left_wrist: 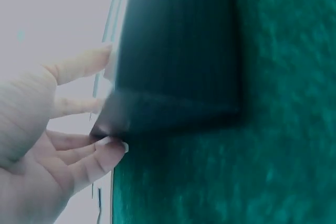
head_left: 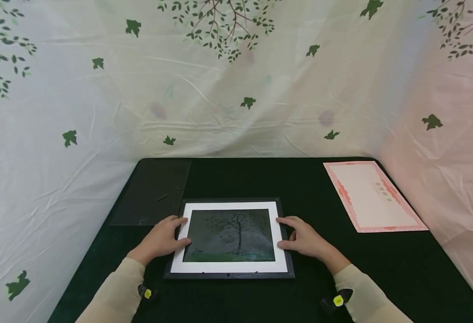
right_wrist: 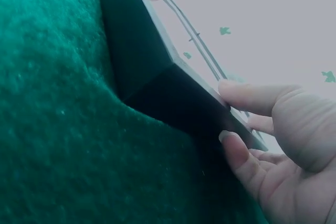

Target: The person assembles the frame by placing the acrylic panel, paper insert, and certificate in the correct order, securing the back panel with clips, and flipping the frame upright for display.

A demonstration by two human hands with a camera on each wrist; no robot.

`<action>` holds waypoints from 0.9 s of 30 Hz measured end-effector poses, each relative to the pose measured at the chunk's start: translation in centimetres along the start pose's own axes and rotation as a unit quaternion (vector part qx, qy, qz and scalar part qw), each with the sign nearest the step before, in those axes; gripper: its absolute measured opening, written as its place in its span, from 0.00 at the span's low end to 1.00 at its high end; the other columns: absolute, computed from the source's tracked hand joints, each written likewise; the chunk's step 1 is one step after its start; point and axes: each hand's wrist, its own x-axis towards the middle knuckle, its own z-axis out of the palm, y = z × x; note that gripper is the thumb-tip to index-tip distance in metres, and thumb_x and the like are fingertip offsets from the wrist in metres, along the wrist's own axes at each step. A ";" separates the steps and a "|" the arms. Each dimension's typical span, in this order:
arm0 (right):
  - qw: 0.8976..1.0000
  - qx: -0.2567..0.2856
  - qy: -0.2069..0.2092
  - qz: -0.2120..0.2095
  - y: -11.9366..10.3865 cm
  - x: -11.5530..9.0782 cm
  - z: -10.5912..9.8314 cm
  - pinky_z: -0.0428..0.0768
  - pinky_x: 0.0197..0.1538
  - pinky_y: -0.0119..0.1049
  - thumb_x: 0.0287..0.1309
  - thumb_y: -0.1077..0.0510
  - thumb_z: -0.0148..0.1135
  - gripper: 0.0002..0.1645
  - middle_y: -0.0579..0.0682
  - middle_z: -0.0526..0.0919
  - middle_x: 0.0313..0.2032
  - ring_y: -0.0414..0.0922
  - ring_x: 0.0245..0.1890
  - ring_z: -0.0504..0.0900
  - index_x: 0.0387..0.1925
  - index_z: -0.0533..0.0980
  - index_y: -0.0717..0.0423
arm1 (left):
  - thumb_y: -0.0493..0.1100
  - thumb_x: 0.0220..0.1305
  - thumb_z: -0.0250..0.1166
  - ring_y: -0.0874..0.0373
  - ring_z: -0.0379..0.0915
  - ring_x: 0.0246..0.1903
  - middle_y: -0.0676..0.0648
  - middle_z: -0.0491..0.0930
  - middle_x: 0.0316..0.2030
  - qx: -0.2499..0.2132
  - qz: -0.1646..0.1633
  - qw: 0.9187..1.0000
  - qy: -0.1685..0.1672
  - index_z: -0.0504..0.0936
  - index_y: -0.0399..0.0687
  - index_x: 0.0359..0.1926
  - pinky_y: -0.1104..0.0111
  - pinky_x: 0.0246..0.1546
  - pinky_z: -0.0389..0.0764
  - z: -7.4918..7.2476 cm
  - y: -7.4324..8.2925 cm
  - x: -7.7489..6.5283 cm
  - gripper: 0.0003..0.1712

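A dark picture of a bare tree (head_left: 236, 235) in a white mat (head_left: 228, 268) lies face up over a black picture frame (head_left: 228, 276) on the green cloth. At its left edge my left hand (head_left: 164, 237) grips the mat between thumb and fingers, and my right hand (head_left: 307, 237) grips the opposite edge the same way. In the right wrist view, a thin sheet edge (right_wrist: 195, 36) shows just above the frame's rim. The lower fingers of the left hand (left_wrist: 58, 124) and the right hand (right_wrist: 278, 140) lie along the frame's outer side.
A dark backing board (head_left: 147, 193) with small metal fittings lies at the back left, its corner near the frame. A pink-bordered certificate sheet (head_left: 374, 195) lies at the back right. A white curtain (head_left: 236, 89) with leaf prints encloses the green-covered table (head_left: 256, 177).
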 end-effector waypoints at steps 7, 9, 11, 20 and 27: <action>0.999 -0.035 0.037 -0.006 -0.6 0.1 -0.2 0.77 0.26 0.34 0.49 0.53 0.75 0.41 0.56 0.65 0.64 0.41 0.26 0.75 0.65 0.70 0.48 | 0.58 0.53 0.72 0.37 0.65 0.60 0.31 0.66 0.62 0.003 -0.009 1.000 0.020 0.73 0.42 0.63 0.43 0.56 0.68 -0.1 1.4 0.6 0.40; 0.998 -0.042 0.042 -0.009 -0.6 0.3 -0.5 0.77 0.26 0.34 0.49 0.53 0.74 0.41 0.57 0.65 0.64 0.41 0.26 0.75 0.65 0.69 0.49 | 0.58 0.53 0.72 0.37 0.64 0.60 0.31 0.65 0.63 0.004 -0.012 1.000 0.024 0.73 0.41 0.63 0.43 0.56 0.68 -0.2 1.9 1.0 0.41; 0.998 -0.043 0.046 -0.008 -0.4 0.5 -1.1 0.77 0.26 0.34 0.49 0.54 0.74 0.40 0.57 0.66 0.63 0.41 0.26 0.75 0.65 0.70 0.50 | 0.59 0.53 0.72 0.36 0.64 0.60 0.30 0.65 0.63 0.002 -0.012 1.000 0.026 0.73 0.40 0.63 0.43 0.57 0.68 -0.4 2.3 1.6 0.42; 0.999 -0.029 0.036 0.020 0.7 3.3 -4.3 0.77 0.29 0.37 0.51 0.54 0.72 0.40 0.58 0.65 0.62 0.45 0.26 0.75 0.66 0.68 0.50 | 0.58 0.55 0.70 0.37 0.62 0.63 0.30 0.65 0.63 0.009 -0.003 1.000 0.024 0.72 0.39 0.64 0.45 0.59 0.66 -0.3 3.6 6.0 0.41; 0.998 -0.026 0.016 0.045 1.3 6.1 -5.9 0.79 0.32 0.38 0.53 0.54 0.71 0.41 0.60 0.64 0.62 0.47 0.28 0.76 0.68 0.66 0.49 | 0.59 0.56 0.68 0.38 0.61 0.63 0.30 0.63 0.64 -0.001 -0.005 1.000 0.016 0.70 0.41 0.66 0.46 0.60 0.65 -0.2 3.6 8.9 0.42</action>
